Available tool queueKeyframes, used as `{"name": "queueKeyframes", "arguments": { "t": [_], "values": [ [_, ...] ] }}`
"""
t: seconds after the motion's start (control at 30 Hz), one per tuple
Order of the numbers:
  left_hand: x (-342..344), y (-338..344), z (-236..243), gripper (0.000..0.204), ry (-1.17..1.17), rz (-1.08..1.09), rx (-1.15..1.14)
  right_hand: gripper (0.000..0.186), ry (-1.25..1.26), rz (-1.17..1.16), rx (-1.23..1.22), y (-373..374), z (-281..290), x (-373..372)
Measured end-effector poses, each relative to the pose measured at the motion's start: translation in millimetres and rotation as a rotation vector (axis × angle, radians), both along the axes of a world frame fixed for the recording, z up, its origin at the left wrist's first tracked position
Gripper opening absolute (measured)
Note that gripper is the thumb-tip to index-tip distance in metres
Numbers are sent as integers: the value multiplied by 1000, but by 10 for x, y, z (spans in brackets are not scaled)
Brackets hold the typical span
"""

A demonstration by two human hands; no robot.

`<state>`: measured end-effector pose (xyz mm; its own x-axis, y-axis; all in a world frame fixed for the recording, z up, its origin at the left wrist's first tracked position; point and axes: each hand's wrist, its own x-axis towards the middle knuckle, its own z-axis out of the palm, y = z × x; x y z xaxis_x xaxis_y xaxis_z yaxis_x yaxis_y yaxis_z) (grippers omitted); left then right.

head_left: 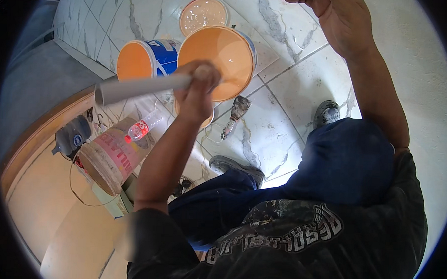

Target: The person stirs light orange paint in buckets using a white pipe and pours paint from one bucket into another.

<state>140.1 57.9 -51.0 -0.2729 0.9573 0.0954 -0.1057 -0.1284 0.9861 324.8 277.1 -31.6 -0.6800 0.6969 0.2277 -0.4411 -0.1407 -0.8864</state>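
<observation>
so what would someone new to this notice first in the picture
Probably the pale tube, blurred in the left hand and crossing the picture left of centre. Next would come the large open bucket, bright orange inside, at the upper centre, with a smaller blue-sided bucket to its left. A clear bottle with a red cap and label also stands out, below the tube.

On the floor (pixel 282 136) before me stands one bucket (pixel 201 46), partly behind my left hand (pixel 196 92), whose tube (pixel 141 89) points leftward. A second bucket (pixel 133 60) sits to its left, a container (pixel 182 18) just beyond. A hand tool (pixel 235 116) lies nearer my left shoe (pixel 236 168). Nearer left, a bottle (pixel 144 126) overlaps a third bucket (pixel 115 153).
</observation>
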Motion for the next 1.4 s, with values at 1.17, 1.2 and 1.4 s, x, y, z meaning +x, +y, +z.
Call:
{"name": "queueKeyframes", "arguments": {
  "t": [1.17,1.2,1.4],
  "values": [
    [13,202,4,43,-23,-39,-24,22,-159,28,-141,-59,-189,-196],
    [65,400,-24,43,-48,18,31,22,-138,31,-140,-63,-224,-213],
    [-447,746,76,39,102,133,47,23,-195,17,-121,-75,-120,-165]
  ]
}}
